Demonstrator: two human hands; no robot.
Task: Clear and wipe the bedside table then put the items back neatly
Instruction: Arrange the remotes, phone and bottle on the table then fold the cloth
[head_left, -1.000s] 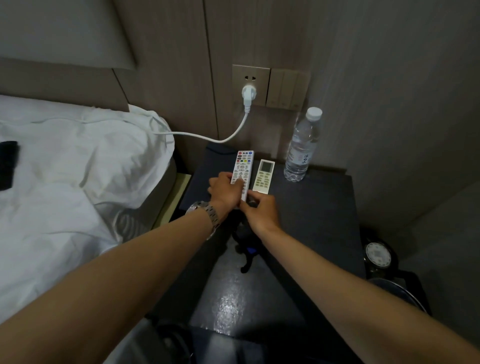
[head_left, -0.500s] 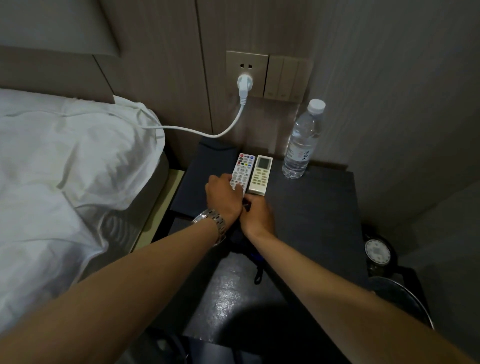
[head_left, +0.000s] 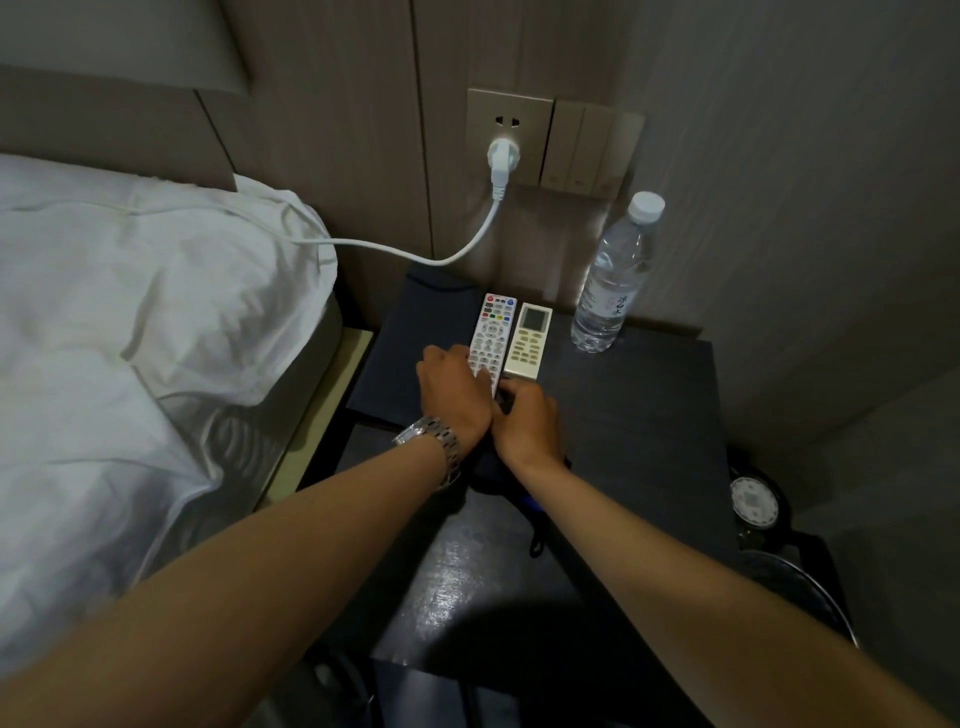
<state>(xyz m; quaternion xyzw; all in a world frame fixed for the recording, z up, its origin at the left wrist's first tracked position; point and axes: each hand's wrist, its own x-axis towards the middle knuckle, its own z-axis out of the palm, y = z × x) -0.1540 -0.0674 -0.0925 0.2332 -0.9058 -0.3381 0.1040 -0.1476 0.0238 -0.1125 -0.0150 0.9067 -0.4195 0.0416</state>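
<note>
Step in hand, as judged: the put-back stage, with two remotes being squared up side by side at the back of the bedside table (head_left: 649, 415).

The left hand (head_left: 457, 389) lies palm-down over the near end of the TV remote (head_left: 491, 335), fingers loosely together and pressing on it rather than wrapped around it. The right hand (head_left: 530, 415), touching the left at the wrist, sits curled just below the near end of the air-conditioner remote (head_left: 527, 340); its fingertips are hidden, so whether they pinch anything cannot be told. A dark object with a strap (head_left: 535, 525) lies under and behind the right wrist.

Both remotes extend away from the hands toward the wall, their long edges touching or nearly so. The water bottle (head_left: 610, 283) stands upright beyond and to the right of the right hand, apart from the remotes.

Next move, as judged: align the near ends flush, release, then place the dark strapped object.

Legible writing: the bottle label carries vertical Chinese characters, too small to read reliably. No brand is readable on either remote.
</note>
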